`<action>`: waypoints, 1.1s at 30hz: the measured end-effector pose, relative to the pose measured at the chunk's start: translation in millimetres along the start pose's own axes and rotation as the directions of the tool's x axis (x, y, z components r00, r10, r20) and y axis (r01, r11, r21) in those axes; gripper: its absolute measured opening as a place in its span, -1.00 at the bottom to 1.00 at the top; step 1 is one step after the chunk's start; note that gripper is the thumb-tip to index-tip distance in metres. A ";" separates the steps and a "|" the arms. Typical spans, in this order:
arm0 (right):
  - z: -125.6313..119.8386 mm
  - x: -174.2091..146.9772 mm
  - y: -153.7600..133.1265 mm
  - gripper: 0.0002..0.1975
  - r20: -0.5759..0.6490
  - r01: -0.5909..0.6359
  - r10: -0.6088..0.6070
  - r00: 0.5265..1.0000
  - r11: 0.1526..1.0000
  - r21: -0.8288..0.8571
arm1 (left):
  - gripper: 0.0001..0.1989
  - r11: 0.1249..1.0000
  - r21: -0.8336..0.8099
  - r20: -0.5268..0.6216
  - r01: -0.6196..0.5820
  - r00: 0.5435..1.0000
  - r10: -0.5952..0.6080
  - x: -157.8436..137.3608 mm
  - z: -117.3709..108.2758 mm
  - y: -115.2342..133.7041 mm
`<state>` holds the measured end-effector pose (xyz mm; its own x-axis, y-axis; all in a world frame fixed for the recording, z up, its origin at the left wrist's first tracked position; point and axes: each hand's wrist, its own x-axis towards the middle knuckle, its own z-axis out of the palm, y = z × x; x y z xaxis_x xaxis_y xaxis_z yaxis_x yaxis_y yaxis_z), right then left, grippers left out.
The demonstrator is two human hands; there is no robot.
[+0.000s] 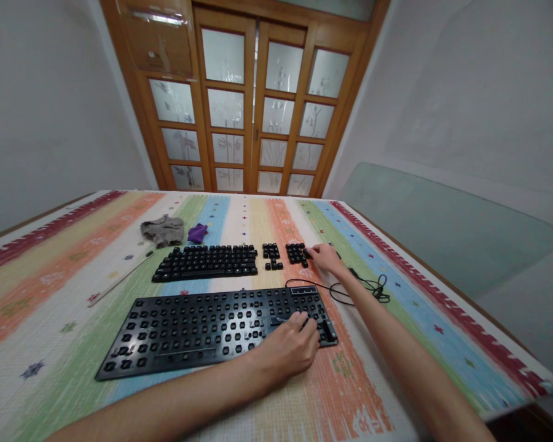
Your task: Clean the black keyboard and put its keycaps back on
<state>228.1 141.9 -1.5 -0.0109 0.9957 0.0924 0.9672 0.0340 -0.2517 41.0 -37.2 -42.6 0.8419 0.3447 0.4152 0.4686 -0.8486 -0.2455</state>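
Observation:
A black keyboard base [188, 328] without its keycaps lies on the striped tablecloth, slightly turned. My left hand [292, 344] rests on its right end, over the number-pad area. The fingers there are bent and close together, and what lies under their tips is hidden. Beyond the base, loose black keycaps stand in keyboard order: a large block [205, 261], a small middle group [271, 250] and a number-pad group [295, 252]. At the right edge of that last group, my right hand [325, 256] pinches a black keycap, partly covered by the fingers.
A black cable [336, 294] coils right of the base, partly behind my right forearm. A grey cloth [163, 231] and a purple cloth [197, 232] lie at the back left. Nearer sits a thin pale stick with a dark tip [120, 279]. Wooden glazed doors [253, 135] stand behind the table.

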 end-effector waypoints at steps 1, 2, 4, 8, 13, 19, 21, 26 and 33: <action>0.8 0.6 0.2 -0.63 -0.003 -0.001 0.001 1.000 1.000 -0.002 | -0.87 1.000 -0.001 -0.003 0.000 1.000 0.000 -0.2 0.0 0.0; 1.5 1.3 0.2 -0.64 -0.005 -0.002 0.002 1.000 1.000 -0.003 | -0.87 1.000 -0.002 -0.005 0.001 1.000 -0.001 -0.3 0.0 0.0; 3.0 2.7 0.0 -0.66 -0.010 -0.007 0.007 1.000 1.000 -0.004 | -0.87 1.000 -0.003 -0.008 0.001 1.000 -0.001 -0.4 0.1 -0.1; 5.2 4.5 -1.8 -0.67 -0.021 -0.018 0.018 1.000 1.000 -0.005 | -0.87 1.000 -0.009 -0.008 -0.001 1.000 0.000 -0.5 -0.1 -0.1; 5.8 4.7 -3.2 -0.68 -0.029 -0.025 0.024 0.999 1.000 -0.004 | -0.88 1.000 -0.015 -0.008 -0.003 1.000 0.003 -0.4 0.8 -0.1; 5.4 4.6 -4.8 -0.68 -0.033 -0.017 0.017 0.999 1.000 0.003 | -0.87 1.000 -0.014 -0.006 0.005 1.000 -0.005 0.1 1.3 -0.2; 5.5 3.9 -5.8 -0.68 -0.034 -0.014 0.014 0.999 1.000 0.008 | -0.87 1.000 -0.013 -0.004 0.006 1.000 -0.006 0.0 0.5 -0.2; 3.3 -0.5 -7.9 -0.67 -0.040 -0.011 0.012 0.999 1.000 0.019 | -0.86 1.000 -0.002 0.014 -0.008 1.000 0.008 0.3 -1.8 -0.3; -16.5 -20.2 -7.9 -0.58 -0.048 0.017 -0.015 0.999 0.999 0.044 | -0.84 0.999 0.039 0.052 -0.035 0.998 0.033 1.8 -5.7 -0.8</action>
<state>224.9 120.0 14.5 -0.0129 0.9898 0.1421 0.9549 0.0543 -0.2919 40.6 -38.2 -36.7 0.8698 0.3366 0.3607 0.4485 -0.8440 -0.2940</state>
